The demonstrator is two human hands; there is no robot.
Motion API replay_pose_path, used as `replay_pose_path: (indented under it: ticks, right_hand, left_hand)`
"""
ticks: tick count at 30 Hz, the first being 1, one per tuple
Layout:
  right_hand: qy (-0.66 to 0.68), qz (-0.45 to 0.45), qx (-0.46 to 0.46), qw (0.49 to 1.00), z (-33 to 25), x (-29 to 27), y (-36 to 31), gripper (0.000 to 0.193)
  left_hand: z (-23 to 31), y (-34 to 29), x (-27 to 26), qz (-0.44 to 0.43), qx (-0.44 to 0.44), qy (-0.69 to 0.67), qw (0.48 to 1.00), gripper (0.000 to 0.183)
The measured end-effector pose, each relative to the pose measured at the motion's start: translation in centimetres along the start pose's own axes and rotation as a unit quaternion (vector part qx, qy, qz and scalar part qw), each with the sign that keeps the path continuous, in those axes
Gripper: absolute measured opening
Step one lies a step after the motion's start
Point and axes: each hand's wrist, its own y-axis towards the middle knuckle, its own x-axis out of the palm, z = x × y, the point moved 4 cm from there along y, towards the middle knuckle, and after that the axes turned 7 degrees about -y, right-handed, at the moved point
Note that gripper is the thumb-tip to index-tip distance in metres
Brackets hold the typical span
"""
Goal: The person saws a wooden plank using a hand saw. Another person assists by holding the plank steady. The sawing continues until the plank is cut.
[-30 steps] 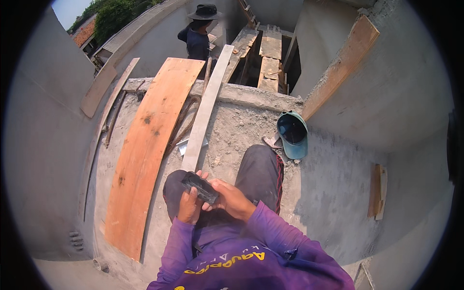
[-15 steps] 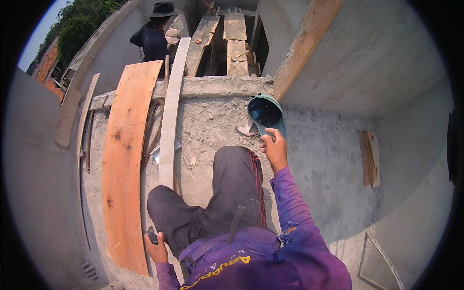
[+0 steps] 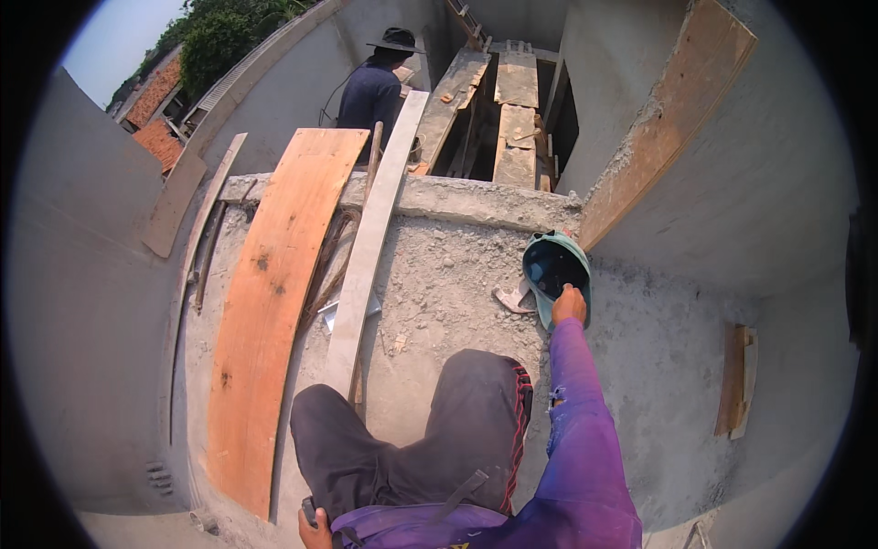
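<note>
My right hand (image 3: 569, 304) is at the near rim of a teal tub-like container (image 3: 540, 242) with a dark inside. Its fingers are bent and reach over the opening; whatever they pinch, if anything, is hidden. Beside the container, on its left, lies a pale metal piece that looks like a hammer head (image 3: 515, 297). At the lower edge my left hand (image 3: 315, 531) is closed round a small black object (image 3: 308, 506), partly cut off by the frame, whose kind I cannot make out.
A wide orange-brown plank (image 3: 265, 302) and a narrow pale board (image 3: 377, 233) lie to my left on the rough concrete. Past the ledge (image 3: 476, 203) are walkway planks (image 3: 518, 123) over dark gaps. A person in a hat (image 3: 370, 91) is there. An upright board (image 3: 668, 123) leans at right.
My right hand has moved from above the container down to its opening. The view has shifted, so everything sits lower and further right. My left hand still holds the black object.
</note>
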Motion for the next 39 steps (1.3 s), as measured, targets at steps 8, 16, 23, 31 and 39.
replay_pose_path:
  ticks: [8, 16, 23, 31, 39]
  right_hand:
    - [-0.042, -0.074, 0.031, 0.996, 0.4, 3.6, 0.5, 0.018]
    - [0.474, -0.168, 0.147, 0.852, 3.1, 1.4, -2.1, 0.026]
    - [0.718, -0.209, 0.031, 0.664, -7.4, -18.9, -14.5, 0.016]
    - [0.735, -0.006, -0.243, 0.633, -12.9, -39.9, -19.4, 0.020]
    - [0.560, 0.010, -0.616, 0.554, -12.1, -53.7, -26.9, 0.027]
  left_hand:
    - [-1.8, -0.8, -2.0, -0.019, -0.085, 0.051, 0.995, 0.053]
    - [2.4, 1.8, 0.2, -0.013, -0.053, 0.007, 0.998, 0.044]
    - [0.5, 4.5, -1.5, -0.095, -0.093, -0.024, 0.991, 0.046]
    - [-2.7, 1.4, -5.3, -0.284, -0.265, -0.215, 0.896, 0.051]
    - [-2.3, 0.0, -5.9, -0.362, -0.272, -0.245, 0.857, 0.053]
